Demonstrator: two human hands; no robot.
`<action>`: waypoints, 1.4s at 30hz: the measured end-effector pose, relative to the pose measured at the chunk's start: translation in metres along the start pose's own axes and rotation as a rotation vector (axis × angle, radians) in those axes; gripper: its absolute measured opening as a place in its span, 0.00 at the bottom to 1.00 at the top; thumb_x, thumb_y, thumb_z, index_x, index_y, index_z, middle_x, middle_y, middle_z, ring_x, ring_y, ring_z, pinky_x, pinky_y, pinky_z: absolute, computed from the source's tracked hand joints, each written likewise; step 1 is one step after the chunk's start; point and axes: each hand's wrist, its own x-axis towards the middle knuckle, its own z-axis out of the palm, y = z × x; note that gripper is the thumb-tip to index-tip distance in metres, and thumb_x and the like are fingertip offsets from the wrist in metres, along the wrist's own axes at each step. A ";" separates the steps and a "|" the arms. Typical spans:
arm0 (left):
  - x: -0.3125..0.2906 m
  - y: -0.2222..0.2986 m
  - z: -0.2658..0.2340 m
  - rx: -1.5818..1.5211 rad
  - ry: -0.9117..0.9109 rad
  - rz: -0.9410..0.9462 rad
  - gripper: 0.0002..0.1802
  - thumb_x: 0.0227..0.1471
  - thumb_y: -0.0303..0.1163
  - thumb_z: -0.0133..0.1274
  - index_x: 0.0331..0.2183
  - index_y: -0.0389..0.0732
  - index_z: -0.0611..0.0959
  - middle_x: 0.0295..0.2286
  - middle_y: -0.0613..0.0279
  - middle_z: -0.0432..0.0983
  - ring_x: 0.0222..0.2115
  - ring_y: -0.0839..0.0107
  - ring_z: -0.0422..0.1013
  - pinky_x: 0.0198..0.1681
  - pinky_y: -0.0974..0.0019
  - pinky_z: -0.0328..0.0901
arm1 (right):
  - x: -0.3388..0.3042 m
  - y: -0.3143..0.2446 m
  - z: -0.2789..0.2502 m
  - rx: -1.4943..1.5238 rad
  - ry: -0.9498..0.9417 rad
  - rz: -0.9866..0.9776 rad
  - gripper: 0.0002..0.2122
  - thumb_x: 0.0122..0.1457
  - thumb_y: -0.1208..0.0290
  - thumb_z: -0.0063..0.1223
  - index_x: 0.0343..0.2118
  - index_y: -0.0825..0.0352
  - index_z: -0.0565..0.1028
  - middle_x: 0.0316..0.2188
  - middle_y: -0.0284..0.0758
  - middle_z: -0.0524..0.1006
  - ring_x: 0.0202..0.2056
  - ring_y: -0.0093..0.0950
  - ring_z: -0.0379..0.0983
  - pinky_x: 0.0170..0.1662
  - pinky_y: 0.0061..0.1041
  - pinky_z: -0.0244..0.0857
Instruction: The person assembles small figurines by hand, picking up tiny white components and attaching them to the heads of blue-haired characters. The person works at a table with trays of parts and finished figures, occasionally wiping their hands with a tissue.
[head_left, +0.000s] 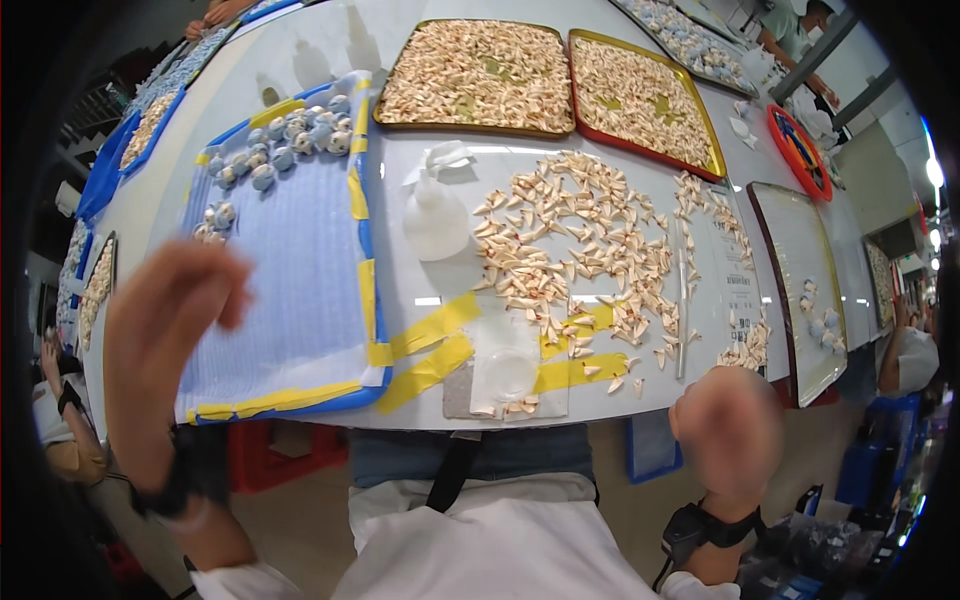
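My left hand hangs over the left side of a blue tray edged with yellow tape and lined with a ridged pale-blue sheet. Its fingers are curled together and slightly blurred; whatever they may hold is hidden. Small round white-and-blue pieces cluster in the tray's far part, a few just beyond that hand. At the table's front edge on the right, my right hand is closed like a fist and smeared by motion, its contents not visible. Small pointed cream pieces with reddish ends lie just beyond it.
A white squeeze bottle stands beside a spread of pointed pieces. Two trays heaped with them sit behind. A small clear round dish is near the front edge; a shallow tray lies right. Other people work around.
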 end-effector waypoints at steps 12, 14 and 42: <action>0.168 -0.031 0.066 0.803 -0.460 0.237 0.13 0.41 0.36 0.56 0.24 0.35 0.76 0.22 0.56 0.72 0.24 0.62 0.67 0.28 0.66 0.61 | -0.021 -0.013 -0.008 -0.059 0.065 -0.025 0.22 0.52 0.52 0.49 0.24 0.74 0.70 0.17 0.33 0.68 0.16 0.15 0.57 0.19 0.13 0.48; 0.175 -0.040 0.061 0.737 -0.403 0.242 0.13 0.40 0.36 0.56 0.24 0.35 0.75 0.22 0.58 0.71 0.23 0.67 0.66 0.27 0.67 0.61 | -0.025 -0.014 -0.013 -0.077 0.106 -0.027 0.22 0.52 0.52 0.50 0.24 0.74 0.70 0.17 0.33 0.68 0.16 0.15 0.57 0.19 0.13 0.48; -0.065 0.009 0.132 -0.747 -0.478 -0.112 0.05 0.38 0.18 0.57 0.24 0.30 0.78 0.23 0.53 0.75 0.25 0.70 0.71 0.27 0.72 0.64 | -0.021 0.018 0.068 -0.433 -0.076 -0.420 0.11 0.35 0.88 0.55 0.26 0.70 0.74 0.22 0.38 0.75 0.21 0.30 0.71 0.24 0.21 0.65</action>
